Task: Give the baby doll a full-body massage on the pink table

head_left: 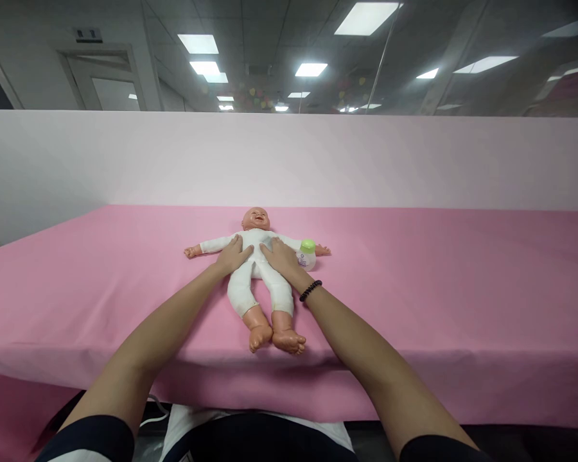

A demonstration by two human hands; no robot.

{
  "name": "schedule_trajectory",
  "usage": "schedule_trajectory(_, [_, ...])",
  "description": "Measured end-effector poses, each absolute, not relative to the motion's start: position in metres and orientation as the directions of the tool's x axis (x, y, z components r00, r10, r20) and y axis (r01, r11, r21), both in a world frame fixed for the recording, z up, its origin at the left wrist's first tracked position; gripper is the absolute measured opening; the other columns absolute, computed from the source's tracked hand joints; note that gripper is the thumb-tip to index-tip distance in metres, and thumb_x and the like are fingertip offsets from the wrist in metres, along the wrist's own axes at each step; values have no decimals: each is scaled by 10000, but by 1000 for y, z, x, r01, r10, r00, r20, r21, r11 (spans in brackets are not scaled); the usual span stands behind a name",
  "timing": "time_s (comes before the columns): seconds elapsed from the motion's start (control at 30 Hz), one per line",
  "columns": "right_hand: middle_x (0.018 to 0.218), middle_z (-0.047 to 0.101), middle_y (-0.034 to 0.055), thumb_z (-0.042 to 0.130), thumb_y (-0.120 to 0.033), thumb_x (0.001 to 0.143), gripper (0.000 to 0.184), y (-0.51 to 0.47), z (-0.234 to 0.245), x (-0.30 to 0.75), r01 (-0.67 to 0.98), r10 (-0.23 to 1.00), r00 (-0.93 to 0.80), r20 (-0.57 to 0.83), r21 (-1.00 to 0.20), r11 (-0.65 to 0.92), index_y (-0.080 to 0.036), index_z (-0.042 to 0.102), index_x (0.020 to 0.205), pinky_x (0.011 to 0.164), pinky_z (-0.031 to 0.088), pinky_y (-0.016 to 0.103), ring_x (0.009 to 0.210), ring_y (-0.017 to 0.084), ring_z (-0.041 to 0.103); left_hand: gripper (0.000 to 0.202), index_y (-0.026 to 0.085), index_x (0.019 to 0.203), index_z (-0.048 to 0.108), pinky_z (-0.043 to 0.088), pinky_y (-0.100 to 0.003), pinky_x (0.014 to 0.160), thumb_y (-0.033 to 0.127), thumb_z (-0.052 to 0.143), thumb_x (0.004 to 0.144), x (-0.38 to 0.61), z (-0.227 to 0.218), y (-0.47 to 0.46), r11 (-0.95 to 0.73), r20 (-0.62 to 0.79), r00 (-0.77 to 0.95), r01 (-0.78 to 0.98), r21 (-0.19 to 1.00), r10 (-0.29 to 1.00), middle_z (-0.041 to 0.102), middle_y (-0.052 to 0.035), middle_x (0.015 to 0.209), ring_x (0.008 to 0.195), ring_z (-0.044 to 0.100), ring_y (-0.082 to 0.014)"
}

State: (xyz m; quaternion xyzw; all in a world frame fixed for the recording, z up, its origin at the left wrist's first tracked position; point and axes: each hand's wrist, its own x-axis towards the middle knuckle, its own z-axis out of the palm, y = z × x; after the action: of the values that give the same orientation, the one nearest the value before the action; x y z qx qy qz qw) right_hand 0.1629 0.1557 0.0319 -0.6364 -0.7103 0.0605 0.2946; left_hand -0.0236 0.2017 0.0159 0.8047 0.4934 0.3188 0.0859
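Note:
A baby doll [255,269] with a white cloth body lies on its back, arms spread wide and feet toward me. My left hand [234,255] rests flat on one side of its torso, thumb pointing inward. On the other side of the torso lies my right hand [280,255], its fingers stretched out and the thumb apart. Just beyond my right wrist stands a small clear bottle [307,255] with a green cap, in front of the doll's outstretched arm. Around that wrist is a black beaded bracelet [311,290].
Pink cloth [438,289] covers the table, and its front edge hangs down close to my body. A low white partition [289,160] rises behind the table, with glass above it. A white cable [155,410] shows below the table edge at the left.

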Motion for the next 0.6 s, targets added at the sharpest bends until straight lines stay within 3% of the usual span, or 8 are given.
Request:
schedule_trajectory(0.1, [1016, 735, 236, 431, -383, 1011, 427, 148, 37, 161, 872, 916, -24, 401, -440, 216, -85, 734, 972, 909, 477, 438, 1008, 351, 692, 448, 124, 970, 707, 487, -505, 994, 449, 399, 974, -23, 23, 190, -525, 490, 299, 735, 428, 819, 737, -197, 1068, 1079, 681, -341])
schedule_trajectory(0.17, [959, 754, 170, 444, -304, 1000, 356, 148, 39, 159, 860, 898, -86, 432, -423, 286, -137, 741, 897, 885, 483, 387, 936, 287, 702, 417, 162, 918, 723, 493, -456, 1008, 395, 383, 979, -22, 25, 187, -582, 521, 345, 704, 407, 781, 755, -145, 1034, 1056, 689, -289])
schedule_trajectory(0.27, [1120, 755, 89, 441, -245, 997, 315, 153, 38, 158, 773, 837, -238, 493, -425, 471, -189, 739, 1083, 945, 484, 323, 1026, 212, 689, 408, 192, 1135, 726, 457, -375, 1106, 357, 390, 971, -22, 23, 193, -703, 550, 464, 602, 380, 694, 719, -82, 1253, 1210, 638, -221])
schedule_trajectory(0.37, [1462, 579, 113, 394, -232, 1008, 437, 161, 33, 160, 665, 798, -354, 488, -468, 582, -153, 605, 1383, 1152, 371, 346, 1356, 203, 530, 535, 153, 1391, 599, 335, -408, 1229, 398, 366, 975, -24, 16, 205, -757, 519, 555, 525, 389, 650, 556, -92, 1491, 1417, 483, -231])
schedule_trajectory(0.5, [1682, 188, 130, 343, -358, 1042, 600, 167, 30, 164, 740, 912, -305, 276, -534, 409, -101, 336, 1584, 1269, 116, 434, 1575, 246, 121, 677, 137, 1536, 423, 153, -444, 1293, 516, 338, 981, -26, 10, 213, -643, 387, 513, 614, 458, 766, 303, -93, 1649, 1565, 205, -256])
schedule_trajectory(0.6, [1698, 80, 140, 356, -477, 1033, 729, 166, 29, 165, 778, 964, -174, 202, -572, 260, -75, 195, 1620, 1269, 91, 441, 1582, 260, 39, 754, 89, 1558, 355, 173, -457, 1279, 564, 351, 972, -25, 12, 208, -515, 318, 407, 714, 474, 856, 229, -147, 1667, 1574, 143, -289])
